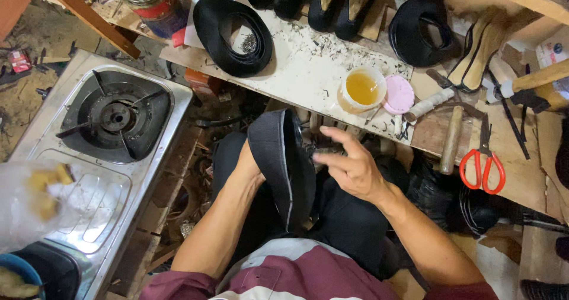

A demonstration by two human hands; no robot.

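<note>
Down on the lap, a black shoe upper (pixel 283 164) on its last, stood on edge between the knees. Left hand (pixel 249 161) mostly hidden behind it, seemingly wrapped round the far side; grip itself not visible, so cannot tell how tight. Right hand (pixel 349 164) just beside the open edge, fingers spread and slightly curled, holding nothing, fingertips near the dark folded rim.

Close above on the white bench (pixel 308 69): an uncovered cup of yellow glue (pixel 363 88) near the front edge, its pink lid (pixel 398 94) beside it. Red-handled scissors (pixel 482 168) and a wooden-handled hammer (pixel 451 139) to the right, a gas stove (pixel 112 117) to the left.

Risks, as a judgement: with only one hand steadying it, likely to tip or slide off the lap; a raised right elbow or wrist could knock the glue cup over onto the work.
</note>
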